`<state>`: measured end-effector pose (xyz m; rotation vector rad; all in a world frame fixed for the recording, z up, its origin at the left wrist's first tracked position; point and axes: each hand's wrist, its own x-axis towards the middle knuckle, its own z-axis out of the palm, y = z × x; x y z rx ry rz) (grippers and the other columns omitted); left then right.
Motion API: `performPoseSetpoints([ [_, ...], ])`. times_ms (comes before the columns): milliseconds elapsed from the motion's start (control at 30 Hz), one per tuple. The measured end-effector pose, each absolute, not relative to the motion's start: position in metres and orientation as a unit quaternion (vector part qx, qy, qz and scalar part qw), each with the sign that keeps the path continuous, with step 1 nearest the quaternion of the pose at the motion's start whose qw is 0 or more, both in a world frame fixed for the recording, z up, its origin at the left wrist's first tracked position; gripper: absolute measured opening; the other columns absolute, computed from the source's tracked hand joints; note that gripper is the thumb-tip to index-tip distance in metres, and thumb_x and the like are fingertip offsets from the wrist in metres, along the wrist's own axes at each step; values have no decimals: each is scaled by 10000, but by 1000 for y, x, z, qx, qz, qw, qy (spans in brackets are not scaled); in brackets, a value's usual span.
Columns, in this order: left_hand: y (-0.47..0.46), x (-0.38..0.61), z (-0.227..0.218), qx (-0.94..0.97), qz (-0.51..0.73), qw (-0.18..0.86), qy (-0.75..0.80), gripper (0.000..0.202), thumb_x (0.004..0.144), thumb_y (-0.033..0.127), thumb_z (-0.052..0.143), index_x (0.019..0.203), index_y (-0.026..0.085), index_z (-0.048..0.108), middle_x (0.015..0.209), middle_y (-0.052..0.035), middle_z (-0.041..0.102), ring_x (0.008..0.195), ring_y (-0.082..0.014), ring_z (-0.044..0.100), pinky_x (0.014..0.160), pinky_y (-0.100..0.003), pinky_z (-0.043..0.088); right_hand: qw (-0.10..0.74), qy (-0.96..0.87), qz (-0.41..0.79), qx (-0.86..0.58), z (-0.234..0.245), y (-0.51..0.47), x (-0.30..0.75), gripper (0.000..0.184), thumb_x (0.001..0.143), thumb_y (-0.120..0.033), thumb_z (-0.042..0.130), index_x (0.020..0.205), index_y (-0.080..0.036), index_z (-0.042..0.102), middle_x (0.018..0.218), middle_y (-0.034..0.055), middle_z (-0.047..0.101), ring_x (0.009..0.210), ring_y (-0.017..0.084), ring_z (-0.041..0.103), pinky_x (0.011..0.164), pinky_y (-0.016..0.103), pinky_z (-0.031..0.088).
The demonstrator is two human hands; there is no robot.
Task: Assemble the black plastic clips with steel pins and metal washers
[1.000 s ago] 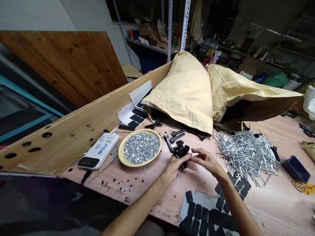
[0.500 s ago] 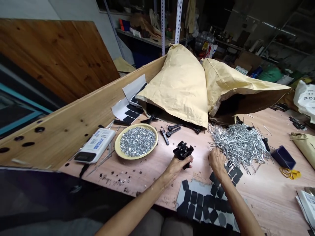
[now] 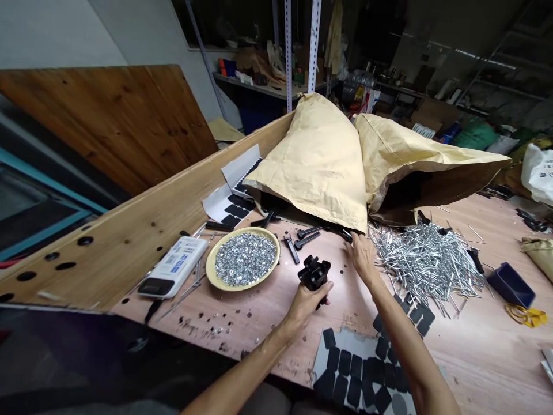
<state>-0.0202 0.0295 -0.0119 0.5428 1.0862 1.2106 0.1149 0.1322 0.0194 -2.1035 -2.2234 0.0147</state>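
My left hand [image 3: 306, 302] is closed around a cluster of black plastic parts [image 3: 314, 272], held upright above the table. My right hand [image 3: 363, 256] reaches to the mouth of the left paper sack [image 3: 317, 161], its fingers pinched at a black plastic piece [image 3: 347, 235] that is mostly hidden. Between the sack and my left hand lie a few loose black plastic pieces [image 3: 307, 240]. To the right of my right hand spreads a heap of thin metal rods [image 3: 432, 265]. A yellow bowl [image 3: 210, 271] filled with small metal nuts sits left of my left hand.
A second paper sack [image 3: 415, 141] lies open at the back right. Black adhesive pads on a sheet [image 3: 344, 362] lie at the front edge. A white device [image 3: 177, 268] is beside the bowl; a dark blue box [image 3: 512, 285] stands right. A wooden board [image 3: 185, 196] borders the left.
My right hand has moved from beside the rod heap up and left to the sack's mouth. My left hand keeps the black parts and has tilted them slightly. The view has shifted upward.
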Motion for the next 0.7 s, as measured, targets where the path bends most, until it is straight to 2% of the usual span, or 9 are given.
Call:
performPoseSetpoints([
  [133, 33, -34, -19, 345, 516, 577, 530, 227, 617, 325, 729, 691, 131, 637, 617, -14, 642, 563, -139, 605, 539, -241, 504, 1, -680, 18, -733, 16, 152, 105, 246, 869, -320, 487, 988, -130, 588, 971, 145, 633, 872, 244, 591, 644, 288, 374],
  [233, 39, -41, -18, 498, 538, 407, 544, 200, 730, 291, 639, 852, 136, 670, 791, -79, 712, 759, -217, 666, 710, -347, 542, 6, -659, 68, -749, 25, 140, 116, 265, 854, -383, 483, 870, -150, 609, 792, 92, 627, 717, 202, 584, 553, 260, 336],
  [333, 45, -38, -13, 689, 524, 197, 461, 228, 827, 236, 544, 1015, 163, 651, 1068, -116, 682, 1108, -281, 568, 978, -498, 407, 10, -649, 242, -721, 42, 109, 133, 297, 777, -443, 537, 682, -164, 575, 564, 2, 505, 529, 131, 475, 472, 235, 272],
  [433, 45, -29, -8, 804, 469, 83, 356, 231, 870, 189, 482, 1040, 169, 637, 1176, -116, 634, 1227, -280, 468, 1037, -526, 333, 31, -610, 444, -655, 60, 72, 148, 344, 701, -493, 570, 580, -183, 482, 460, -72, 345, 412, 68, 304, 413, 216, 220],
  [500, 42, -23, -5, 834, 448, 78, 313, 263, 878, 148, 453, 1082, 171, 616, 1174, -110, 634, 1201, -252, 495, 1038, -506, 341, 52, -561, 523, -639, 70, 51, 155, 379, 670, -532, 574, 566, -199, 425, 429, -98, 281, 382, 50, 230, 389, 211, 201],
  [567, 37, -18, -4, 836, 447, 133, 288, 280, 865, 153, 475, 1113, 168, 603, 1118, -113, 659, 1118, -229, 557, 1027, -489, 359, 67, -523, 564, -636, 79, 36, 159, 417, 661, -566, 572, 563, -211, 376, 410, -113, 240, 373, 44, 192, 378, 206, 184],
  [633, 32, -12, -4, 788, 476, 255, 295, 249, 817, 201, 564, 1050, 162, 640, 1008, -111, 694, 995, -221, 616, 968, -452, 425, 85, -499, 574, -643, 87, 25, 162, 439, 701, -612, 510, 584, -217, 358, 416, -117, 221, 375, 46, 175, 375, 203, 173],
  [700, 27, -5, -7, 674, 514, 399, 350, 211, 741, 248, 653, 931, 160, 680, 905, -103, 713, 881, -222, 650, 857, -405, 498, 143, -509, 518, -672, 96, 19, 166, 420, 780, -613, 397, 650, -214, 388, 454, -103, 263, 387, 60, 214, 380, 203, 202],
])
